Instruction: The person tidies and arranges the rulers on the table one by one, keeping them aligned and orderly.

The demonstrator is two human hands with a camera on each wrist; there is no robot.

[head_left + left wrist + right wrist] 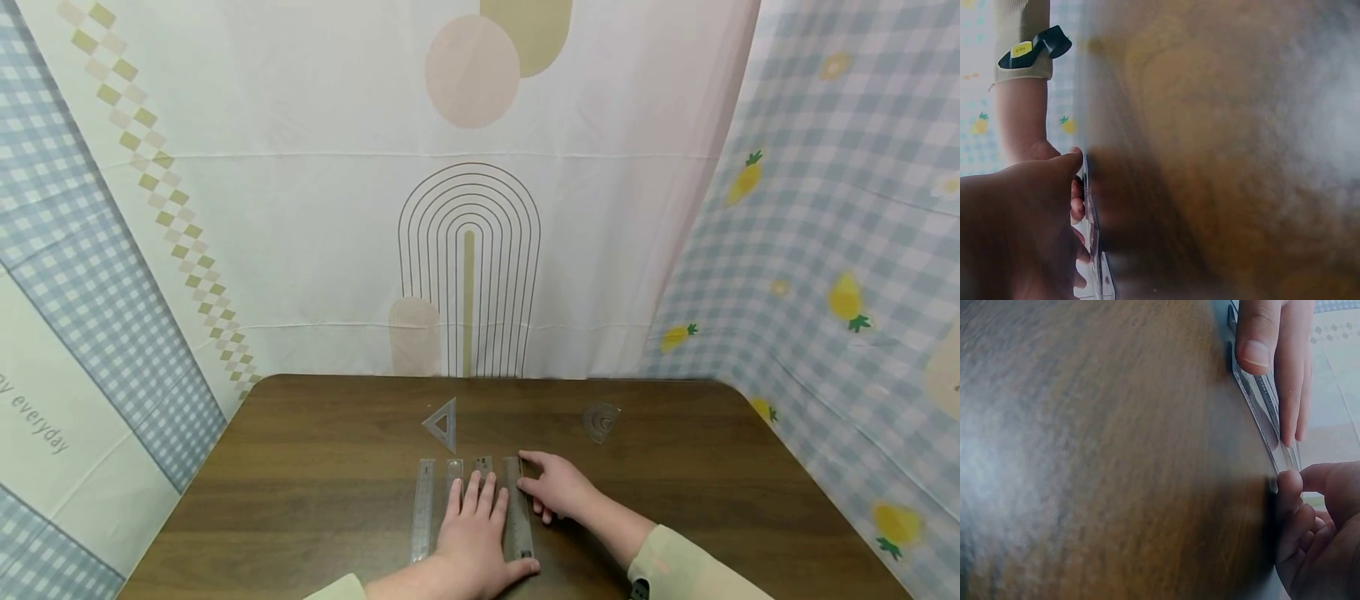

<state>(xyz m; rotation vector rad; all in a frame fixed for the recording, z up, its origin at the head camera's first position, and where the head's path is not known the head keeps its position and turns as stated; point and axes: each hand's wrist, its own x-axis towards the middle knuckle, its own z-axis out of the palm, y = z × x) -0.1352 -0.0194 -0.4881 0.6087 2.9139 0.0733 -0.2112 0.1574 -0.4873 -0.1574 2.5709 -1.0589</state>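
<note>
Several clear rulers lie side by side, pointing away from me. My left hand (474,533) rests palm down with spread fingers over the middle ones, its thumb across the near end of the rightmost ruler (518,525). Index fingertip and thumb of my right hand (561,486) touch that ruler's far right edge; the other fingers are bent beneath. The leftmost ruler (423,508) lies beside the left hand. Most of the second ruler (455,468) and third ruler (483,462) is hidden under the left hand. In the left wrist view, a ruler (1092,219) shows edge-on.
Beyond the rulers, a clear set square (442,425) lies on the brown wooden table (300,467). A clear protractor (601,422) is farther right. Patterned cloth hangs behind the table and along both sides.
</note>
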